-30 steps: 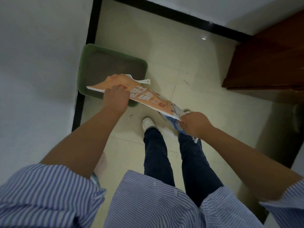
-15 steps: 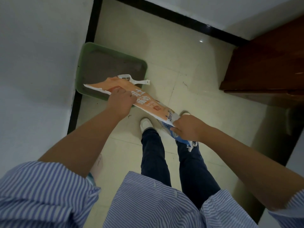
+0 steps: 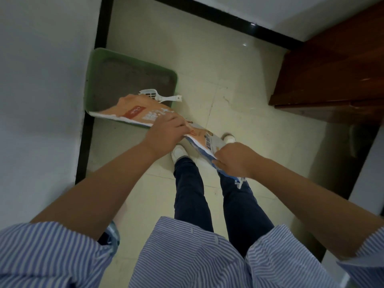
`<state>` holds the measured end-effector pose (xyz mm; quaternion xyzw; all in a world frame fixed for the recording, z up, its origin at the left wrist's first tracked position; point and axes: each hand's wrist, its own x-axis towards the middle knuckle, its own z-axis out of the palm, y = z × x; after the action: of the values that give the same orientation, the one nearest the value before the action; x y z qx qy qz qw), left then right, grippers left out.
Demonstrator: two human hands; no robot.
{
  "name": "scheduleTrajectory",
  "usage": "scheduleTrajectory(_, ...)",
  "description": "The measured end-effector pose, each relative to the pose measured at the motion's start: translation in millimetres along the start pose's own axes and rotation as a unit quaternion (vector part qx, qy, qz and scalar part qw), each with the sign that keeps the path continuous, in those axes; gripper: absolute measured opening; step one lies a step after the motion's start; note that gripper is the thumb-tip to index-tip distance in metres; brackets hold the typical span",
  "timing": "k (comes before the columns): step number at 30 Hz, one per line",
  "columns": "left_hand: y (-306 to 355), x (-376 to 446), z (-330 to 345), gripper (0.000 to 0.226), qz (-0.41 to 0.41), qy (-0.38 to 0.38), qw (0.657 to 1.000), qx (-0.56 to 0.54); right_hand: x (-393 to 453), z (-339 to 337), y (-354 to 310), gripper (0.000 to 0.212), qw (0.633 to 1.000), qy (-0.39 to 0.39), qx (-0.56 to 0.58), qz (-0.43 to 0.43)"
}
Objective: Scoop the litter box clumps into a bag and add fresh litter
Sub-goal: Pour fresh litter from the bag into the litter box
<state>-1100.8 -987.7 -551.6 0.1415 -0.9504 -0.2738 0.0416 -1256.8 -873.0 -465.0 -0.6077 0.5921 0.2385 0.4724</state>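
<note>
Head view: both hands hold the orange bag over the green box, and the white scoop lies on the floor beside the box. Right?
Not quite. In the head view the scoop lies in the box, handle over its rim, not on the floor. Both hands, left and right, do hold the bag.

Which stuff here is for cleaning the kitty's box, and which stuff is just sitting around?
For the job:
- green litter box, grey litter inside
- white litter scoop, resting in the box with its handle over the rim
- orange litter bag, gripped by the left hand and right hand

Just sitting around:
- brown wooden cabinet
- black baseboard
</note>
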Motion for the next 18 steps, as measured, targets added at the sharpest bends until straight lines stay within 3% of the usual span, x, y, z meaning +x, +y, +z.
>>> scheduleTrajectory(4,14.1,3.6,11.0,0.026,0.013,0.03,0.998,-0.048,-11.7,20.3,5.3,0.044,0.999,-0.008,-0.002,0.049)
scheduleTrajectory(10,37.8,9.2,10.1,0.03,0.056,-0.01,0.994,-0.097,-22.6,49.2,6.2,0.042,0.996,-0.014,0.063,0.064)
scheduleTrajectory(14,53.0,9.8,10.7,0.033,0.079,-0.041,0.992,-0.093,-28.4,61.3,3.9,0.043,0.983,0.012,0.113,0.145)
scheduleTrajectory(18,51.5,10.0,3.8,0.03,0.059,-0.054,0.992,-0.095,-23.8,66.7,0.0,0.033,0.967,-0.056,0.112,0.223)
